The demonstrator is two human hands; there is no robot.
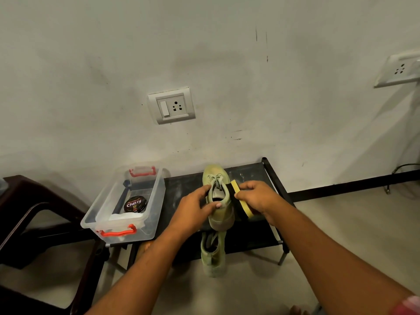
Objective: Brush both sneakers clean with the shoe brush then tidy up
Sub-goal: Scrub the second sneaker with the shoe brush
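My left hand (196,206) grips a pale green sneaker (219,214) at its collar, thumb inside the opening, holding it above a low black rack (254,233) with its toe pointing at the wall. My right hand (258,197) grips a shoe brush (241,202) with a yellow back and black bristles, its bristles against the sneaker's right side. The second green sneaker (212,255) lies lower down, at the rack's front edge, partly hidden behind the held shoe.
A clear plastic box (123,206) with red handles stands on the rack's left end, holding a round Cherry polish tin (135,203) and a white cloth. A dark brown chair (34,221) is at the left. The wall has a socket plate (171,105).
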